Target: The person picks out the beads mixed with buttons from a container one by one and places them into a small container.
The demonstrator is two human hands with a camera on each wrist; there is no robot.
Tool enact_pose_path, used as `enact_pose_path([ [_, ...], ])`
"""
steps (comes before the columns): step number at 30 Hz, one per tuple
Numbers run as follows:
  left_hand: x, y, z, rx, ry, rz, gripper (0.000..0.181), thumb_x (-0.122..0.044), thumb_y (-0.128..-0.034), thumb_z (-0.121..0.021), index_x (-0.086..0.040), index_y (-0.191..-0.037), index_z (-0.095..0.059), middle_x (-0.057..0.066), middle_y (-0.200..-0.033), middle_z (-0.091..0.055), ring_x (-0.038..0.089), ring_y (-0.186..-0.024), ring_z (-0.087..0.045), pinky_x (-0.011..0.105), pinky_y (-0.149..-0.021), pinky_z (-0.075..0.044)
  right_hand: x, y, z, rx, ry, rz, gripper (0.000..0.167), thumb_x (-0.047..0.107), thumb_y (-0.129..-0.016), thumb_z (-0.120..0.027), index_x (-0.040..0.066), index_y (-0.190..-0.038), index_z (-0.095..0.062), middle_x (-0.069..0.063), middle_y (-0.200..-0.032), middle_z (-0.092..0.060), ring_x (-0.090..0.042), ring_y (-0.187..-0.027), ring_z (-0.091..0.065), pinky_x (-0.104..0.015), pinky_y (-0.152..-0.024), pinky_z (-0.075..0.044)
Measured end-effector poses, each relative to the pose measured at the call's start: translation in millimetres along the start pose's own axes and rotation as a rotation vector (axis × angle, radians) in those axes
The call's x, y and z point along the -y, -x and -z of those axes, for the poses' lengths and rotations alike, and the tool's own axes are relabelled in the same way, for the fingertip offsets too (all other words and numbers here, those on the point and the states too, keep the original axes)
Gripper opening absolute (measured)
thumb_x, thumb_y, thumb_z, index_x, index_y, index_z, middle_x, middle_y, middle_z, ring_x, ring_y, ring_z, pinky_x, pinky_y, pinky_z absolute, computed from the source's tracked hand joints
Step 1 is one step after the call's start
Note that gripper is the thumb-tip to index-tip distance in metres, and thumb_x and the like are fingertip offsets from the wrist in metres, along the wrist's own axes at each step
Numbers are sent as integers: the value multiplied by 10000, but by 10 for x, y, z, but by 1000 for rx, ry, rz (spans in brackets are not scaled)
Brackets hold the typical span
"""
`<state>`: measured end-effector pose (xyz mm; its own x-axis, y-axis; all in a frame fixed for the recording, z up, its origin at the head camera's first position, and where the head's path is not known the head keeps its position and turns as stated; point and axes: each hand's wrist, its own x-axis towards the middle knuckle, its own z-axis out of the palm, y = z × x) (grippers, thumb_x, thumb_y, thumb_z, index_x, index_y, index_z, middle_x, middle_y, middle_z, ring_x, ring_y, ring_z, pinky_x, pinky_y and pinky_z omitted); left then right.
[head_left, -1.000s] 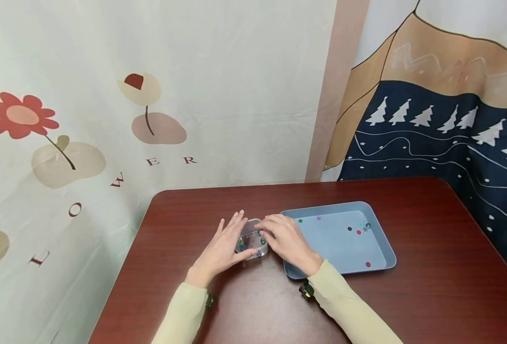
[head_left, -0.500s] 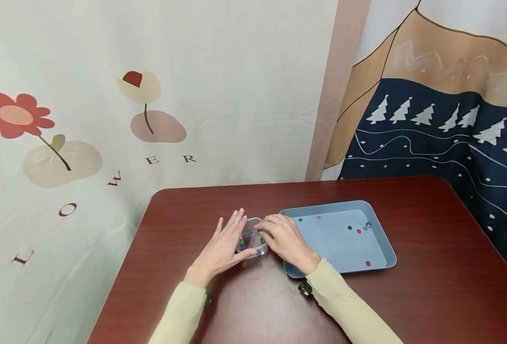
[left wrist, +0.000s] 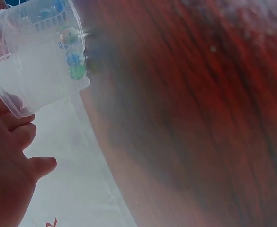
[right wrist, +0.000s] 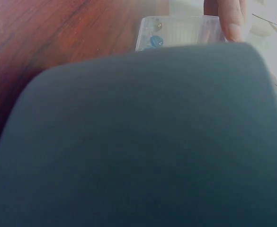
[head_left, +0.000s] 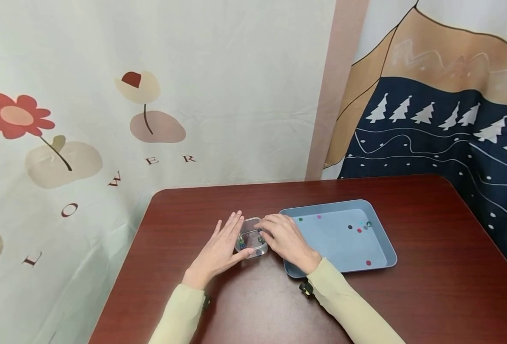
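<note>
A clear plastic box point(head_left: 252, 253) stands on the table, left of a tray; glass marbles lie inside, among them a blue marble point(left wrist: 73, 58) and a green marble point(left wrist: 77, 72). My left hand point(head_left: 216, 255) is at the box's left side, fingers straight and thumb at its near edge. The right hand point(head_left: 285, 239) bends its fingers over the box's right rim. A dark spot, perhaps a marble, is close to those fingertips; whether they pinch it is unclear. In the right wrist view, a finger point(right wrist: 231, 21) shows at the box's far rim.
A blue-grey tray point(head_left: 335, 248) holds several small coloured pieces, including a red one point(head_left: 368, 263). Its rim is beneath my right wrist. In the right wrist view, a large blurred blue-grey surface covers most of the picture. Printed curtains hang behind the brown table point(head_left: 202, 210).
Both hands stay almost where they were around the box. A green marble inside seems to have shifted slightly left. The whole head view drifts a little.
</note>
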<state>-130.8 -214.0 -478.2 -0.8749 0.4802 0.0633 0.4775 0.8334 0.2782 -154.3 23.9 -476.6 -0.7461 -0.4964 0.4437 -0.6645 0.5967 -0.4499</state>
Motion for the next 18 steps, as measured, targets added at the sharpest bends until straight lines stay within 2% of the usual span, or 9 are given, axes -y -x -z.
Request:
enact_pose_path([
  [8,9,-11,-6,-1,32,2,984,-672,-979,-552,-3,-1629,-239,127,-1713,-176,273,-1581,-148,534,-1259,-162,-11,96,226,-53,-21,7,229,110,-954,-759,146,-1179,-781,12,-1177,-729,-227,-1181,-641,-526,-1053,-474],
  [13,3,-22,5,11,42,8,978,-658,-979,-568,-3,-1628,-243,125,-1715,-172,272,-1582,-140,517,-1263,-161,-68,239,452,-71,-4,-15,230,152,-964,-754,138,-1193,-774,-14,-1213,-727,-248,-1231,-626,-516,-1068,-474],
  [18,-5,-16,18,20,44,21,978,-652,-976,-580,-5,-1628,-246,124,-1716,-170,259,-1587,-124,508,-1265,-159,-151,399,661,-81,-2,-48,276,181,-956,-765,105,-1221,-764,-41,-1277,-717,-300,-1292,-600,-559,-1086,-452],
])
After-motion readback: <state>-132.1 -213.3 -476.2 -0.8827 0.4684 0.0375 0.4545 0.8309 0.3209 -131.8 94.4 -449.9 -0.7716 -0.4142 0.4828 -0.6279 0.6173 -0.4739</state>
